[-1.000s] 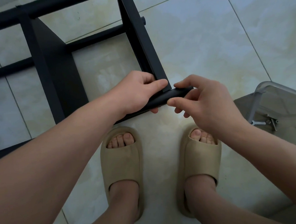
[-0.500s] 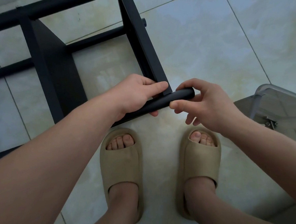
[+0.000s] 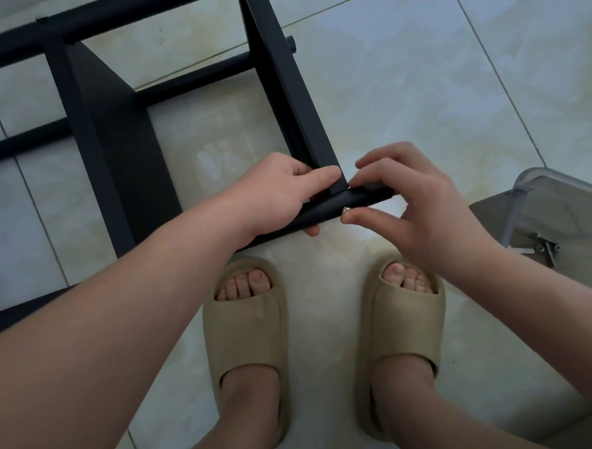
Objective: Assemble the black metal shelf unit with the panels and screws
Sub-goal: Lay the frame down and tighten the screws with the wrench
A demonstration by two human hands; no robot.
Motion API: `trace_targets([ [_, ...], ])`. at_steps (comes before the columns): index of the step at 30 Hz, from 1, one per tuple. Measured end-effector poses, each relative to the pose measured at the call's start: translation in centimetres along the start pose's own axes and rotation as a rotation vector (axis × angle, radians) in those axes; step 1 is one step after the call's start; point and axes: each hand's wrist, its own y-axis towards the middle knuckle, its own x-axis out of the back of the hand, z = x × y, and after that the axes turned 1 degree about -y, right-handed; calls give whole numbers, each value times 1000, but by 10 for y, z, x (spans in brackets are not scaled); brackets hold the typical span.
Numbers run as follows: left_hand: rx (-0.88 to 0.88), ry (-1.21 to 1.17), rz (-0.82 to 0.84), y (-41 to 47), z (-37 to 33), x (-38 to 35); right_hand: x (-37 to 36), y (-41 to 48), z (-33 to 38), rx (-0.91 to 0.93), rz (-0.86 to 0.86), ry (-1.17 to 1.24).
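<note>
The black metal shelf frame (image 3: 119,158) stands on the tiled floor, with two upright panels (image 3: 291,97) and round bars. My left hand (image 3: 279,194) grips the nearest round bar (image 3: 328,212) where the right panel meets it, thumb lying along the panel's end. My right hand (image 3: 413,204) sits at the bar's free end, thumb and forefinger pinching a small shiny screw (image 3: 345,209) against the bar's side. The other fingers arch over the bar.
A clear plastic box (image 3: 555,217) stands on the floor at the right, holding loose screws and a small wrench (image 3: 543,249). My feet in beige slippers (image 3: 245,330) stand just below the bar.
My right hand has shifted from the bar's end tip to its side and a screw now shows at its fingertips. The left hand keeps its grip on the bar.
</note>
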Motion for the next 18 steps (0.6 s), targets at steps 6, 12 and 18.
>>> trace_targets([
  [6,-15,-17,-11,2,3,-1,-12,-10,1,227,-128,-151],
  [12,-23,16,-15,3,2,-2,-10,-7,1,238,-35,-103],
  [18,-43,33,-10,4,3,-3,-7,-4,-3,195,-19,-95],
])
